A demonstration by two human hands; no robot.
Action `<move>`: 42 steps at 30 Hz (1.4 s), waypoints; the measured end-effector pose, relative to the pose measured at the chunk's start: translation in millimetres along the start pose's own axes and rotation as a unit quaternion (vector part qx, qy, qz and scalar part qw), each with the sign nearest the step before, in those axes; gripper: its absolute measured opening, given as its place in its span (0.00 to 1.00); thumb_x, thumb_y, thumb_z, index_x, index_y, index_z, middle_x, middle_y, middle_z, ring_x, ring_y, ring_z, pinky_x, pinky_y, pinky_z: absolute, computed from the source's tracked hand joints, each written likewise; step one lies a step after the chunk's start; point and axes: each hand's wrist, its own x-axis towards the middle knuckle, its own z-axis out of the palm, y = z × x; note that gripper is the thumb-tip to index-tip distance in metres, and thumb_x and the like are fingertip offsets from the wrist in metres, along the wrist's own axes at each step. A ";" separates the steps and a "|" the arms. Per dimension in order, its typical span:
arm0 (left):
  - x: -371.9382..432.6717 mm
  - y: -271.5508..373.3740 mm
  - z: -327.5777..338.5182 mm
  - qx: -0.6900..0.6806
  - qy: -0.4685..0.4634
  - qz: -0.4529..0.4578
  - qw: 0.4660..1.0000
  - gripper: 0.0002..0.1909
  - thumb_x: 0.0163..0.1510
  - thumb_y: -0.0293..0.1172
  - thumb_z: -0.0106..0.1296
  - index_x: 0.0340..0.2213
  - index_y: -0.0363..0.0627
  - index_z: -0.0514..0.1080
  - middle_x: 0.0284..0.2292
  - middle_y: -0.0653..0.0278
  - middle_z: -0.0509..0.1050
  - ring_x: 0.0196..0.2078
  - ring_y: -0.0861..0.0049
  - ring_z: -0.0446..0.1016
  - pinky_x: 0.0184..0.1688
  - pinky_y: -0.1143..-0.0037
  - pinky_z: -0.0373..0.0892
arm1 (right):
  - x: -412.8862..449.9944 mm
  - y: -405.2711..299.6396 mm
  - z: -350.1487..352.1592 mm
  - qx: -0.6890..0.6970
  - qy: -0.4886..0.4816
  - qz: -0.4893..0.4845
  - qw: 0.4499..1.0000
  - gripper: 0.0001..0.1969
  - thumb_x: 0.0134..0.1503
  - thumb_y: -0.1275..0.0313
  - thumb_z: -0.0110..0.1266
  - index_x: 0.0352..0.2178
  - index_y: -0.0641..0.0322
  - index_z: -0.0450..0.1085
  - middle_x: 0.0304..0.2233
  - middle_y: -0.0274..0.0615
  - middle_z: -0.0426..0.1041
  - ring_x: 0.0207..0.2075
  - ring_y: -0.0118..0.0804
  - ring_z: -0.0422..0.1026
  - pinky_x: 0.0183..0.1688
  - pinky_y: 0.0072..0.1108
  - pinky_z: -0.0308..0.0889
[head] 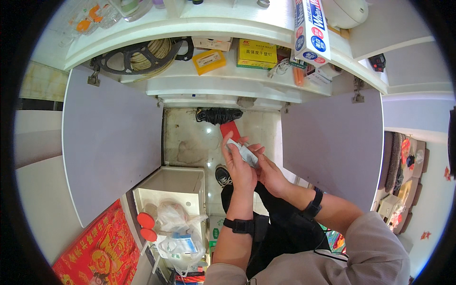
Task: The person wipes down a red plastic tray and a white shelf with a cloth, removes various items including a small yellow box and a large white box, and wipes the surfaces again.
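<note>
My left hand (238, 164) holds a small white packet or box (245, 154), with the thumb lying over it. My right hand (272, 174) touches the packet's lower right end, its fingers close to the left palm. What the packet is cannot be told. Behind the fingers a flat red object (229, 130) lies on the tiled floor, against a coiled bundle of black cable (219, 115). Above, an open cabinet shelf bears a black reel of pale cable (149, 56), an orange-yellow box (209, 62), a yellow-green box with writing (256, 54) and a white plug with its cord (279, 68).
Two open cabinet doors stand at the left (114, 142) and right (331, 142). A toothpaste box (310, 35) juts over the upper shelf's edge. At lower left, a white cabinet (171, 181) bears plastic bags (181, 245) and red-lidded jars (146, 221). My shoe (223, 176) is below.
</note>
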 end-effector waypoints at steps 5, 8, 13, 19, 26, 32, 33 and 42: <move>7.2 -6.6 -4.7 -0.033 -0.034 0.011 0.999 0.23 0.66 0.54 0.33 0.49 0.50 0.60 0.36 0.60 0.70 0.31 0.68 0.74 0.39 0.64 0.72 | -0.1 -2.8 1.9 0.062 -0.006 0.000 0.998 0.26 0.69 0.55 0.35 0.60 0.64 0.54 0.50 0.42 0.68 0.45 0.32 0.71 0.47 0.25 0.67; 11.8 -6.1 -14.3 -0.075 -0.077 0.002 0.994 0.23 0.66 0.55 0.33 0.47 0.49 0.62 0.34 0.61 0.71 0.33 0.68 0.73 0.43 0.62 0.70 | -2.5 -14.4 1.8 0.041 0.019 0.014 0.999 0.23 0.69 0.57 0.38 0.55 0.66 0.59 0.43 0.42 0.71 0.36 0.32 0.73 0.39 0.25 0.69; 19.4 -6.7 -19.7 -0.127 -0.108 -0.054 0.985 0.21 0.66 0.52 0.35 0.47 0.49 0.65 0.34 0.63 0.71 0.35 0.70 0.70 0.49 0.64 0.68 | -5.8 -28.4 -7.1 0.020 0.012 0.022 0.999 0.14 0.66 0.66 0.46 0.45 0.68 0.66 0.32 0.40 0.72 0.26 0.31 0.71 0.30 0.23 0.68; 20.7 -7.1 -19.2 -0.128 -0.008 -0.052 0.990 0.23 0.66 0.47 0.38 0.53 0.43 0.63 0.40 0.58 0.73 0.45 0.66 0.72 0.57 0.64 0.66 | -2.9 -30.8 -1.5 0.046 0.010 0.011 0.999 0.09 0.64 0.71 0.49 0.40 0.68 0.68 0.28 0.38 0.71 0.24 0.30 0.70 0.28 0.22 0.66; 25.4 -11.0 -16.2 0.182 -0.096 0.029 0.978 0.14 0.68 0.40 0.34 0.49 0.46 0.61 0.46 0.54 0.74 0.36 0.80 0.70 0.37 0.80 0.67 | 12.0 -25.3 -15.8 -0.013 -0.007 0.016 1.000 0.07 0.63 0.71 0.49 0.37 0.65 0.69 0.27 0.36 0.72 0.24 0.28 0.70 0.29 0.20 0.66; 25.4 10.4 -10.2 0.162 -0.086 -0.022 0.983 0.15 0.69 0.40 0.33 0.49 0.46 0.60 0.46 0.53 0.74 0.35 0.80 0.71 0.37 0.79 0.68 | 16.6 -46.7 -6.3 0.021 -0.033 0.026 0.999 0.07 0.63 0.71 0.51 0.39 0.64 0.69 0.32 0.38 0.75 0.28 0.29 0.73 0.31 0.21 0.69; 24.8 16.0 -8.9 0.145 -0.084 -0.046 0.985 0.15 0.69 0.40 0.33 0.49 0.45 0.60 0.47 0.53 0.74 0.38 0.78 0.72 0.39 0.78 0.69 | 17.9 -49.2 -1.9 0.018 -0.035 0.028 0.999 0.07 0.63 0.71 0.51 0.39 0.64 0.69 0.32 0.38 0.75 0.28 0.29 0.73 0.31 0.21 0.69; 42.6 11.9 -47.5 0.061 -0.094 -0.004 0.994 0.31 0.67 0.48 0.37 0.64 0.47 0.48 0.60 0.48 0.60 0.60 0.62 0.64 0.59 0.67 0.62 | 62.3 -66.0 12.7 0.042 -0.003 0.025 0.999 0.08 0.62 0.73 0.52 0.42 0.64 0.68 0.39 0.42 0.75 0.37 0.34 0.76 0.39 0.25 0.73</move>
